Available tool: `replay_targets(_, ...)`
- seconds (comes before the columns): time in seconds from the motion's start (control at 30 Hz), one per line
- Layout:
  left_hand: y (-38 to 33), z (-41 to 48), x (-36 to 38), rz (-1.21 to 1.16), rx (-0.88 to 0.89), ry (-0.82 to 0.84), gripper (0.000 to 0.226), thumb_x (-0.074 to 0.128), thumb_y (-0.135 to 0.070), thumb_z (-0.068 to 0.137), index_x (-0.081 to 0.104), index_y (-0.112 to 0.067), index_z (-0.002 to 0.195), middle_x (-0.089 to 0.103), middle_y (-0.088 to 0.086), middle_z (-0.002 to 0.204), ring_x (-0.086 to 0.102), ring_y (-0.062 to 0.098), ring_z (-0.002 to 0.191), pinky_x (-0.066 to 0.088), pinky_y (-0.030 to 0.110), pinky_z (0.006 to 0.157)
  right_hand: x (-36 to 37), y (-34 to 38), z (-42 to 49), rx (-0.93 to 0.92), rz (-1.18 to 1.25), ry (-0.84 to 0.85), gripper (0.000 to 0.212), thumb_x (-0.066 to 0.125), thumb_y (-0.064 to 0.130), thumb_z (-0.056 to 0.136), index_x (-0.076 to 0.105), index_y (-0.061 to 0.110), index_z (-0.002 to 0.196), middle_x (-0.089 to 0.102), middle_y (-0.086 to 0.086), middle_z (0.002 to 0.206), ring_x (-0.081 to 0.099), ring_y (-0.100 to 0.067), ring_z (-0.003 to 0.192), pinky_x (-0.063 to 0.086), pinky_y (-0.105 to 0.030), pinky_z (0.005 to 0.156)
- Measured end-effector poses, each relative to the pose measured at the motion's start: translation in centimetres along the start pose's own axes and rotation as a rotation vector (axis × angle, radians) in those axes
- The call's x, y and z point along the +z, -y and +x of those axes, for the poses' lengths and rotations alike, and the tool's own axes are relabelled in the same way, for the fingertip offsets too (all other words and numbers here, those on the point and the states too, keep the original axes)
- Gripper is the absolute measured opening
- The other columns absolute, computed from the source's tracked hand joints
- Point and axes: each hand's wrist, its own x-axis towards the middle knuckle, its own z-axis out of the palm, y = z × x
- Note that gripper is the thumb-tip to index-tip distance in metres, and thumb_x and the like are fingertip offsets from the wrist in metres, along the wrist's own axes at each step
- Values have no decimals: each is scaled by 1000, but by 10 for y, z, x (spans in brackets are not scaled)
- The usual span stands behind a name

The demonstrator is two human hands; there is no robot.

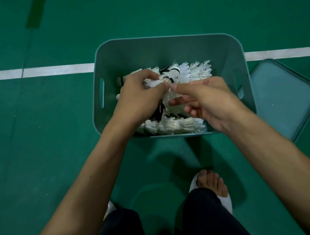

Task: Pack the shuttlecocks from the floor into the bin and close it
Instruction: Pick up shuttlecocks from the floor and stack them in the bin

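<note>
Far left: green court floor (43, 123), crossed by a white line (40, 71) running sideways and passing behind the bin.

Centre: a teal plastic bin (165, 46), open on top, standing on the floor, with a slot handle in its left wall. Inside, a heap of white feather shuttlecocks (193, 72), some with black bands; a row along the far side, another row along the near wall, more piled between.

Over the bin, left hand (140, 98) reaching in from the lower left, grip clenched: thumb and fingers pinched on white feathers of a shuttlecock (153, 83) at the top of the heap. Just beside it, right hand (209, 103), thumb tip almost touching the left thumb, pressed to the same cluster of feathers; the other fingers loosely curled underneath. Cannot tell whether this grip truly clasps a shuttlecock or only rests on it.

Right: teal lid (282, 98) lying flat on the floor, close beside the bin's right wall, off the bin.

Bottom: dark trouser legs (206, 215) and a bare foot in a white slipper (225, 200), just short of the bin.
</note>
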Motion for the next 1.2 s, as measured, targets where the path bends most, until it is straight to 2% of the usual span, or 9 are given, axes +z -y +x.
replay_targets(0.1, -3, -8, 0, 38, 159, -5, 19, 74, -31, 90, 68, -23, 106, 66, 2, 67, 55, 21, 52, 48, 33, 53, -2, 2, 5, 110, 254, -31, 33, 74, 29, 89, 65, 6, 111, 79, -17, 89, 53, -11, 43, 41, -17, 40)
replay_targets(0.23, -9, -11, -5, 122, 345, 74, 23, 75, -26, 90, 66, -19, 110, 69, 4, 83, 62, 25, 65, 52, 40, 61, -7, -2, 18, 145, 345, -123, 49, 75, 46, 86, 70, 10, 119, 73, -4, 70, 51, -9, 44, 38, -19, 39)
replay_targets(0.4, -6, -5, -8, 249, 334, 164, 26, 76, -32, 88, 67, -23, 111, 67, -10, 88, 64, 17, 73, 54, 34, 71, -18, -3, 25, 39, 366, -285, 18, 79, 19, 88, 74, 4, 98, 70, -4, 70, 53, -8, 47, 43, -21, 43)
replay_targets(0.5, 3, -2, -10, 346, 245, 140, 30, 74, -38, 88, 67, -24, 113, 70, -1, 86, 63, 17, 72, 54, 37, 70, -28, -2, 22, -150, 172, -363, 5, 75, 1, 86, 76, 3, 91, 72, -6, 74, 59, -10, 49, 49, -21, 49)
replay_targets(0.63, 6, 5, -16, 452, 122, 15, 27, 70, -41, 89, 67, -20, 106, 64, -5, 74, 62, 10, 70, 45, 30, 63, -39, -7, 18, -368, -267, -410, 12, 80, 5, 77, 77, 17, 76, 75, -4, 68, 68, -15, 57, 59, -30, 59)
replay_targets(0.73, 7, 8, -18, 363, -14, -110, 28, 65, -45, 91, 65, -18, 100, 64, -5, 81, 63, 13, 78, 45, 32, 66, -41, -12, 11, -338, -578, -322, 21, 80, 6, 74, 76, 24, 65, 75, 7, 62, 69, -6, 60, 61, -27, 71)
replay_targets(0.8, 8, 8, -18, 326, -61, -135, 30, 64, -49, 90, 65, -20, 98, 64, -5, 83, 62, 13, 78, 41, 31, 64, -36, -13, 4, -293, -738, -247, 26, 79, 5, 75, 76, 26, 62, 71, 19, 58, 65, 7, 56, 55, -14, 63)
replay_targets(0.87, 9, 9, -17, 286, -91, -139, 30, 64, -51, 88, 66, -22, 95, 65, -5, 84, 62, 13, 79, 40, 30, 64, -30, -14, 0, -272, -810, -216, 25, 77, 4, 76, 77, 25, 63, 69, 18, 56, 65, 8, 58, 54, -10, 61)
replay_targets(1.2, 13, 13, -19, 144, -147, -175, 35, 68, -49, 81, 66, -15, 85, 65, 0, 71, 62, 25, 68, 50, 35, 67, 2, -29, 11, -251, -798, -262, 22, 77, 7, 75, 74, 24, 61, 71, 13, 61, 73, -12, 74, 62, -37, 80)
